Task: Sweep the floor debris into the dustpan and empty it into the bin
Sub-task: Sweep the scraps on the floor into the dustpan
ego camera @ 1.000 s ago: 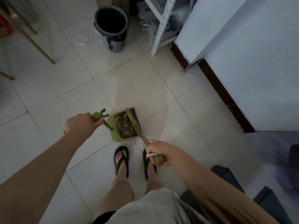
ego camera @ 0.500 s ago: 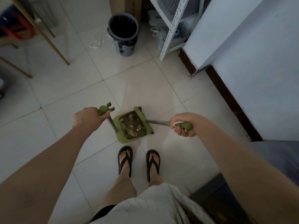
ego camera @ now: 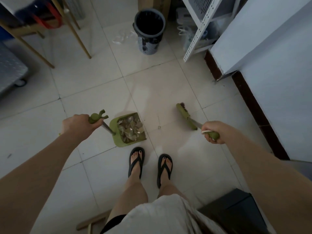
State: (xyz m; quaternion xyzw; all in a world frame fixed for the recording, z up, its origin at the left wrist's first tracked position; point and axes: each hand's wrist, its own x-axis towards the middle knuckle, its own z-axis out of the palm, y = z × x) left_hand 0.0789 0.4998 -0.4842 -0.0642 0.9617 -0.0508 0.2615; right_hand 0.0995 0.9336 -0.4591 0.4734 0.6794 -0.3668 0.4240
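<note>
A green dustpan (ego camera: 118, 142) rests on the tiled floor just ahead of my feet, holding a pile of dry leaves (ego camera: 130, 128). My left hand (ego camera: 77, 124) grips the green top of its upright handle. To the right, my right hand (ego camera: 211, 131) holds the green handle of a short broom (ego camera: 184, 115), whose head is apart from the pan over bare tiles. A dark round bin (ego camera: 149, 31) stands open at the far end of the floor, straight ahead.
A white perforated metal shelf (ego camera: 195, 36) and a white wall with dark skirting (ego camera: 248, 98) line the right side. Wooden table legs (ego camera: 79, 39) and a wheeled metal cart (ego camera: 11, 71) stand at the left. A dark box (ego camera: 236, 211) sits near my right leg. Clear plastic scrap (ego camera: 122, 37) lies beside the bin.
The broom has swung away from the dustpan's mouth to the right, with my right hand moving outward. The view has tilted up, showing more of the bin and the room.
</note>
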